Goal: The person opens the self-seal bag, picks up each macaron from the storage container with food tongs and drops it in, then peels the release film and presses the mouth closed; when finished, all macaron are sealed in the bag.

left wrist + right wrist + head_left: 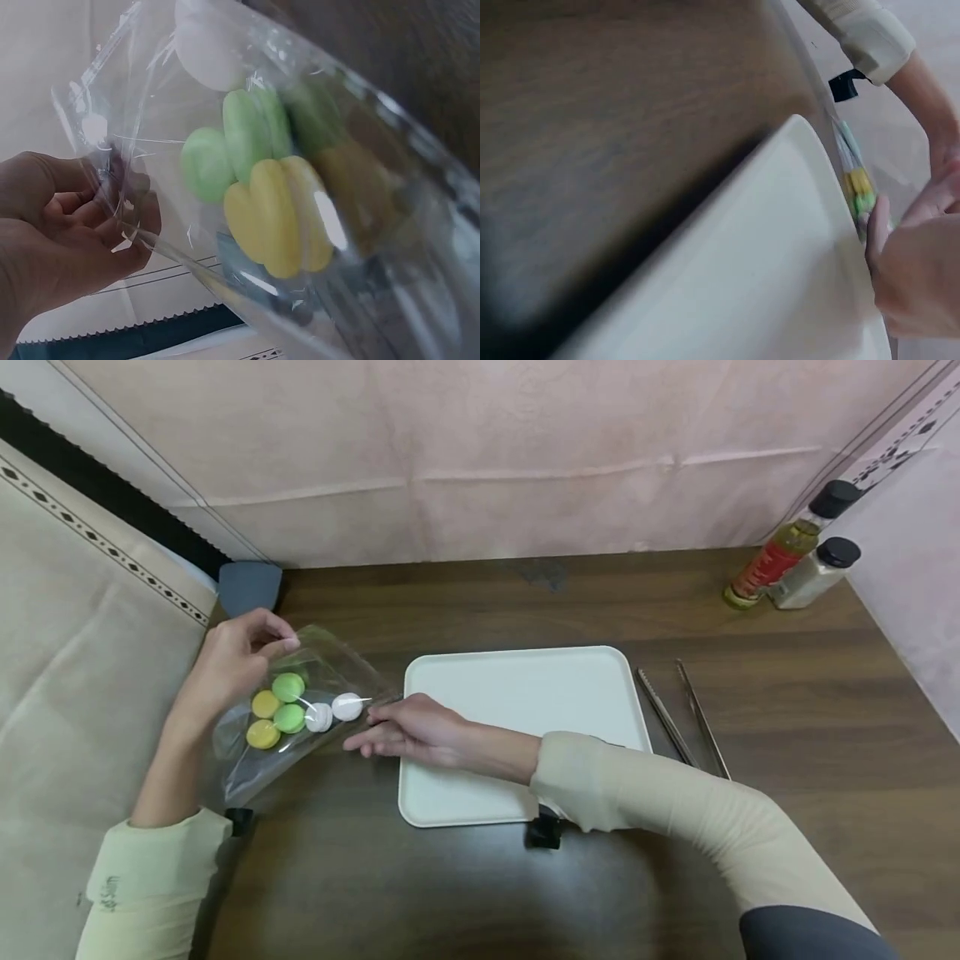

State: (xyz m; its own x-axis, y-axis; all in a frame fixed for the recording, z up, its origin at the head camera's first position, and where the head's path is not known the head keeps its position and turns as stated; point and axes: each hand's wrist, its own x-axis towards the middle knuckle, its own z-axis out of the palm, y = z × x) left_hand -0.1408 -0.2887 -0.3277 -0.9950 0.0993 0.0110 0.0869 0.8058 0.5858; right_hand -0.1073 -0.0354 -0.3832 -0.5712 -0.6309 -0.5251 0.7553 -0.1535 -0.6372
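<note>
A clear plastic bag hangs tilted between the two hands, left of a white tray. Inside it lie green macarons, yellow macarons and white macarons; the left wrist view shows their sandwiched halves. My left hand pinches the bag's upper edge between thumb and fingers. At the bag's right corner, my right hand grips the plastic with thumb and forefinger, the other fingers extended below. The right forearm crosses over the tray, hiding part of it.
Metal tongs lie right of the tray, partly hidden by the right sleeve. An oil bottle and a black-capped jar stand at the back right. A blue-grey object sits at the back left. Cloth-like walls enclose the wooden table.
</note>
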